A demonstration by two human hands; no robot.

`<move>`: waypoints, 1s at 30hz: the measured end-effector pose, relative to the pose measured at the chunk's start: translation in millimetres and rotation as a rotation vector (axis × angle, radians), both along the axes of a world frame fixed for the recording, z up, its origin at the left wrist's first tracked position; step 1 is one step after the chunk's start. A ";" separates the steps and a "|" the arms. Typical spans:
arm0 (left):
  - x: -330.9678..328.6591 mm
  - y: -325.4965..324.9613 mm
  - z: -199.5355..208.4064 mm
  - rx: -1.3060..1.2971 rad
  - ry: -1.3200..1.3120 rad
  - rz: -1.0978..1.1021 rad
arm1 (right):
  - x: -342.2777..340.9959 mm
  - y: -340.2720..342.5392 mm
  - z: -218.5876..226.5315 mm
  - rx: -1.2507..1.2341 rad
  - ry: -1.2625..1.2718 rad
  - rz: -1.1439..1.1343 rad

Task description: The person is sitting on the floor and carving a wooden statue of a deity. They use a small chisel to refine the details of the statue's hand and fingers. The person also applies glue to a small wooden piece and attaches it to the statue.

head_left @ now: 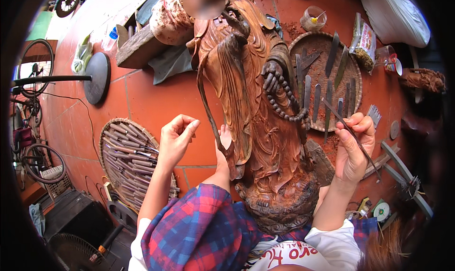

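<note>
A carved wooden statue (pixel 275 152) of a robed figure with a string of beads leans in front of me, its carved base between my legs. Just left of it, my left hand (pixel 177 137) is raised with fingers curled and thumb against the index finger; nothing shows in it. On the statue's right, my right hand (pixel 355 150) grips a thin dark metal file (pixel 368 158), held slanting between thumb and fingers. The file is apart from the wood. Beyond that hand, a round woven tray (pixel 295 44) holds several flat files and blades.
At left, a woven basket (pixel 101 139) is packed with wooden-handled chisels (pixel 130 155). A wooden block (pixel 135 48) lies beside the statue's upper part. Behind are a round black stand base (pixel 97 79), a plastic cup (pixel 313 19) and a clear bag (pixel 364 48). Clamps (pixel 407 181) lie at right.
</note>
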State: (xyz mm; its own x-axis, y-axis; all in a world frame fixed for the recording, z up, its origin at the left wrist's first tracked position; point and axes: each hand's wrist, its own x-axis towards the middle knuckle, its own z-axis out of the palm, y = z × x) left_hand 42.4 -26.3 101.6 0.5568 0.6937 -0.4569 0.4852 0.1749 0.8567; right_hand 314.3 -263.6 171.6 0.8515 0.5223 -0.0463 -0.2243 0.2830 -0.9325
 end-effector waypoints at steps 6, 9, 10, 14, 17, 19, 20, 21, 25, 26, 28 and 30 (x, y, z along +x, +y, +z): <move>-36.2 -25.1 -68.8 -0.188 0.302 -0.189 | -23.3 1.4 -11.0 0.114 0.276 0.037; -38.4 -49.6 -80.4 -0.206 0.409 -0.334 | -34.7 5.7 -16.5 0.030 0.313 0.035; -38.3 -56.3 -81.4 -0.210 0.424 -0.396 | -37.9 6.5 -19.1 0.008 0.321 0.048; -32.8 -71.4 -78.7 -0.114 0.419 -0.503 | -46.7 11.9 -32.6 0.020 0.359 0.106; -31.0 -68.8 -77.8 -0.116 0.430 -0.588 | -52.2 15.0 -42.4 0.026 0.306 0.116; -30.6 -67.4 -79.8 -0.096 0.437 -0.604 | -55.1 16.3 -45.8 0.019 0.259 0.102; -30.0 -68.1 -81.1 -0.089 0.438 -0.615 | -54.8 16.2 -47.9 0.032 0.243 0.110; -28.7 -68.9 -80.5 -0.072 0.454 -0.596 | -54.5 15.8 -52.2 0.046 0.227 0.118; -22.9 -72.4 -79.7 -0.035 0.491 -0.521 | -50.8 14.6 -55.6 0.047 0.175 0.145; -22.2 -72.6 -79.4 -0.043 0.495 -0.509 | -50.1 15.1 -55.8 0.047 0.160 0.157; -22.3 -73.4 -78.6 -0.060 0.502 -0.484 | -49.3 15.1 -56.3 0.015 0.127 0.148; -21.1 -72.7 -77.4 -0.059 0.492 -0.472 | -49.1 15.2 -56.0 -0.004 0.099 0.155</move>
